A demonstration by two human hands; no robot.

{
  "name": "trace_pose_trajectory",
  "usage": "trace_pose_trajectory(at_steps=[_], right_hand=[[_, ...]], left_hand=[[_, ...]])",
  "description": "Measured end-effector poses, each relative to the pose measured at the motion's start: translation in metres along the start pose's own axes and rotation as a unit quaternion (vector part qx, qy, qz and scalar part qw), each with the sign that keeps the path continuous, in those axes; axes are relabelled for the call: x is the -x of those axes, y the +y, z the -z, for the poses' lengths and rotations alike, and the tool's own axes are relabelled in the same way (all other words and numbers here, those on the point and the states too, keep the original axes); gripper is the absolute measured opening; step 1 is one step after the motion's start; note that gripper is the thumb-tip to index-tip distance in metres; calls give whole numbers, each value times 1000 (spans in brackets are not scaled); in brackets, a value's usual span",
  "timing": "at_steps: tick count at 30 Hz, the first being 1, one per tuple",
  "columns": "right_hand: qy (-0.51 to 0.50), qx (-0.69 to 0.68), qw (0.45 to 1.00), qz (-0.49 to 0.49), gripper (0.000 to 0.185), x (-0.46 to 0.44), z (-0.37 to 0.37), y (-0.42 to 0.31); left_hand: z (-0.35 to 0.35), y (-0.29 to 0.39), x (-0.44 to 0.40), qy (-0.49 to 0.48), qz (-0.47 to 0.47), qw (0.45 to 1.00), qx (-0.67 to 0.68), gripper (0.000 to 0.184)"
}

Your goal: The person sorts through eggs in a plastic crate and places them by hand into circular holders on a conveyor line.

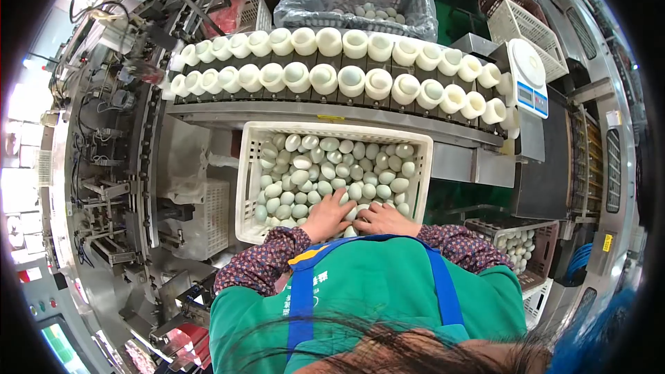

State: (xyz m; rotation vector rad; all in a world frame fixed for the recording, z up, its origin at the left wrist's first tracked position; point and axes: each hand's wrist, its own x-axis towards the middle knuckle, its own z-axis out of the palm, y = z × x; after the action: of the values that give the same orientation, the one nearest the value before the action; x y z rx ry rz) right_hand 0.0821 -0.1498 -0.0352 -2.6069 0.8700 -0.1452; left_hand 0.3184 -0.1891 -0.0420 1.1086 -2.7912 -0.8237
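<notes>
Workshop interior, steel machinery (104,159) massed along the person's left. Across the middle from where I stand: one conveyor (332,112), bearing two rows of white cup holders (329,43), a pale egg visible in many of them. Beyond it, one large dark crate (289,10), lined with clear plastic, some eggs at the bottom. At the conveyor's right end, one digital kitchen scale (530,73), white, round pan, blue-edged panel; a white slatted basket (530,36) behind it.

Directly before the person: one white plastic crate (245,173), holding many pale green and whitish eggs (318,166), piled loosely. Left hand (329,218): bare, fingers bent down among the eggs near the crate's close edge. Right hand (386,220): bare, just beside it, fingers likewise lowered to the eggs. Whether either is closed on an egg, I cannot tell.

Clothing: green garment (374,284), blue straps (443,284), dark patterned sleeves (260,262). Low on the right: one brownish crate (547,249), also containing eggs.
</notes>
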Motion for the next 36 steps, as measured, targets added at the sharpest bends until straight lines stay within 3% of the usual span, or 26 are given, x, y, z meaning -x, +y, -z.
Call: trace_pose_trajectory(at_steps=[4,6,8,10,11,15,16,17,18,19,21,24,25,26,28,31,34,36], right_hand=[[-29,-78,997,-10,32,-7,-8,5],[-31,11,999,-1,32,-4,-5,4],[-24,18,1000,3,29,1,-13,4],[-31,20,999,27,27,6,-20,7],[35,21,998,52,22,7,-26,10],[25,63,993,92,22,11,-35,19],[4,65,993,96,21,10,-36,20],[4,64,994,91,21,7,-33,20],[2,61,994,88,20,6,-29,19],[5,63,994,84,20,6,-33,21],[38,28,994,96,18,5,-44,25],[26,-28,998,58,19,7,-40,21],[20,-28,998,46,24,8,-34,19],[5,-56,997,53,27,8,-22,17],[-93,-112,989,11,28,7,-3,12],[-32,-182,982,-30,28,0,-3,4],[-89,-247,962,-79,29,-12,5,5],[-72,-247,963,-76,30,-2,-4,14]], left_hand=[[1,3,-9,5,46,999,-4,50],[-3,0,-13,-18,51,999,6,51],[-5,-6,-12,-16,34,999,2,50],[-6,-9,-14,-33,44,997,62,49],[-1,-8,-14,-59,61,994,72,50],[0,-15,-9,-58,79,973,208,53],[-15,-30,-9,-12,24,974,224,56],[-17,-36,-13,0,41,960,276,54],[-21,-41,-15,10,60,943,327,51],[-11,-38,-19,-15,130,871,474,46],[12,-30,-24,-25,233,669,705,34],[29,-27,-28,1,156,416,896,35],[33,-27,-33,11,136,414,900,40],[36,-26,-39,7,97,370,924,43],[55,-12,-48,8,76,346,935,46],[61,-13,-53,0,49,344,938,49],[65,-11,-58,-3,59,358,932,51],[61,-3,-72,-3,67,377,924,52]])
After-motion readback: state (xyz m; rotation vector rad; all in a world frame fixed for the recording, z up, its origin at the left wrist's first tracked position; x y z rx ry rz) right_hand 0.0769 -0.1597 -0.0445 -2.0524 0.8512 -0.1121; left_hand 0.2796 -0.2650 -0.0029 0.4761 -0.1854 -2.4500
